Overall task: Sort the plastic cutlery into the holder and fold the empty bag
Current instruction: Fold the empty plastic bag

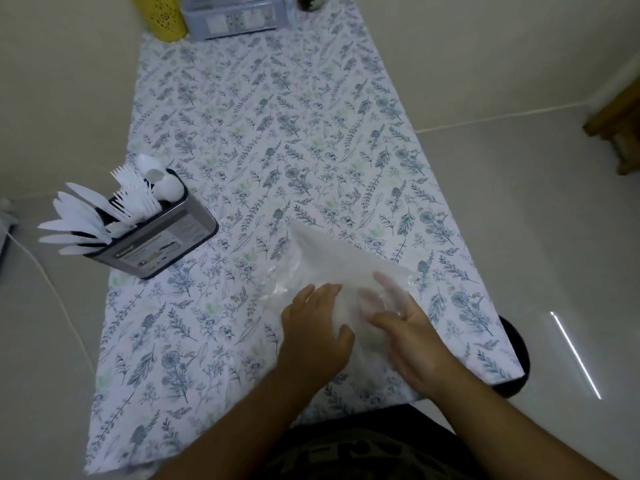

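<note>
A clear, empty plastic bag (332, 258) lies flat on the floral tablecloth (270, 116) near the front edge. My left hand (313, 332) presses flat on the bag's near left part, fingers together. The fingers of my right hand (408, 337) are tucked under a layer of the bag and show blurred through the plastic. At the table's left edge stands a grey rectangular holder (162, 237). White plastic knives (74, 220), forks (133, 195) and spoons (162, 181) stick out of it in separate groups.
A yellow perforated container (162, 15) and a clear plastic box (235, 19) stand at the table's far end, with a dark round object (311, 1) beside them. A white cable (52, 282) runs along the floor at left. A dark stool (516, 355) shows under the right corner.
</note>
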